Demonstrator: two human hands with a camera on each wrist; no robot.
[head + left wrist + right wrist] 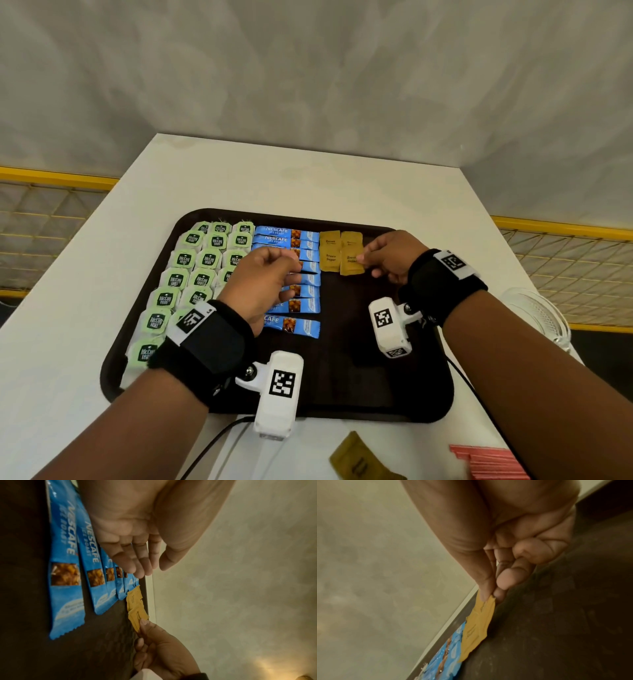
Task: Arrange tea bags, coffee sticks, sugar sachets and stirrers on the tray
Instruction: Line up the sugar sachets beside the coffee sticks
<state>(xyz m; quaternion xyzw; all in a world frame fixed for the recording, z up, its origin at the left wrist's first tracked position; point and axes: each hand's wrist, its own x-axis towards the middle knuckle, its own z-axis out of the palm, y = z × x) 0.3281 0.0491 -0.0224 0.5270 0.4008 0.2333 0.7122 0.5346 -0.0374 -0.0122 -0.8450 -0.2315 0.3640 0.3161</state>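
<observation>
A dark brown tray (359,387) lies on the white table (308,178). Green tea bags (191,270) fill its left side in rows. A column of blue coffee sticks (301,305) runs down the middle. Two brown sugar sachets (330,250) lie side by side at the far right. My right hand (380,257) pinches the right-hand sachet (477,622) at its edge between thumb and forefinger. My left hand (263,274) hovers over the coffee sticks (67,563) with relaxed, nearly straight fingers (137,563), holding nothing.
Off the tray at the near edge lie a loose brown sachet (359,459) and a stack of pink packets (489,462). A clear glass vessel (537,315) stands at the table's right edge. Yellow mesh railings (568,260) flank the table.
</observation>
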